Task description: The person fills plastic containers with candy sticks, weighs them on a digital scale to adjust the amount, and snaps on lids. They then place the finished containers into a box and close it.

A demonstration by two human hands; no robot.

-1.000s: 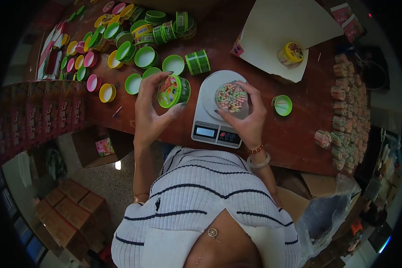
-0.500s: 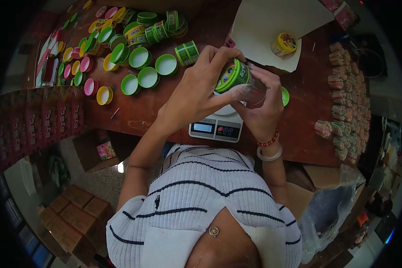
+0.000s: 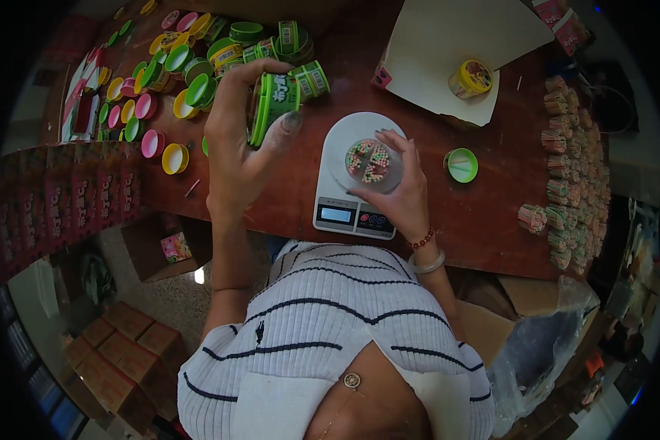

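My left hand (image 3: 232, 143) is raised left of the scale, its thumb and fingers closed around a green printed lid (image 3: 277, 103) turned on its side. A clear round cup (image 3: 369, 162) stands on the plate of the white digital scale (image 3: 331, 180). Pink, green and pale stick ends show inside it, split into sections. My right hand (image 3: 405, 180) has its thumb and fingers around the right side of the cup. The digits on the scale's display cannot be read.
Many green, yellow and pink lids (image 3: 198, 89) lie at the upper left. Bundles of thin sticks (image 3: 561, 180) line the right side. A green lid holding small sticks (image 3: 462, 166) sits right of the scale. A yellow-lidded tub (image 3: 471, 79) rests on an open white carton (image 3: 447, 44).
The green lid has come off the clear cup and moved left in my left hand. My right hand has lowered the cup onto the scale.
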